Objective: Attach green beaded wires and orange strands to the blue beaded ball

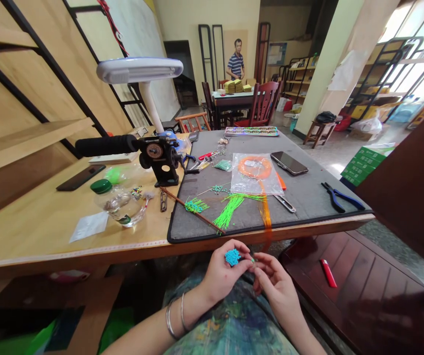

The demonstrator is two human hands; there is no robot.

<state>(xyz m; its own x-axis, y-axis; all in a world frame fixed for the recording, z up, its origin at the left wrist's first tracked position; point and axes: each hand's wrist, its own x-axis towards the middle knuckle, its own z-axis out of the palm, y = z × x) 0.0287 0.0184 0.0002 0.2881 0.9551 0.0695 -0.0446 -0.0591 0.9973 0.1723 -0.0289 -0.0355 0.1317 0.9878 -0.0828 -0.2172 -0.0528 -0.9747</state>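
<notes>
Above my lap, my left hand (217, 278) is closed round a rounded cluster of turquoise-blue beads (231, 257), which shows between thumb and forefinger. My right hand (277, 286) faces it with thumb and fingers pinched together. Where the two sets of fingertips meet there is a tiny green piece (252, 261), too small to make out exactly. On the grey mat (200, 234) in front lie a bundle of bright green strands (230, 209) and a thin brown stick (212, 224) through a tuft of green strands with blue beads (196, 205). Orange threads (266, 217) hang over the table edge.
A plastic bag with orange cord (254, 170), a phone (289, 162), pliers (339, 197) and loose beads (220, 189) lie on the mat. Left stand a black hand-cranked winder (160, 158), a lamp (140, 70) and a green-lidded jar (125, 209). A red lighter (328, 273) rests on a wooden seat.
</notes>
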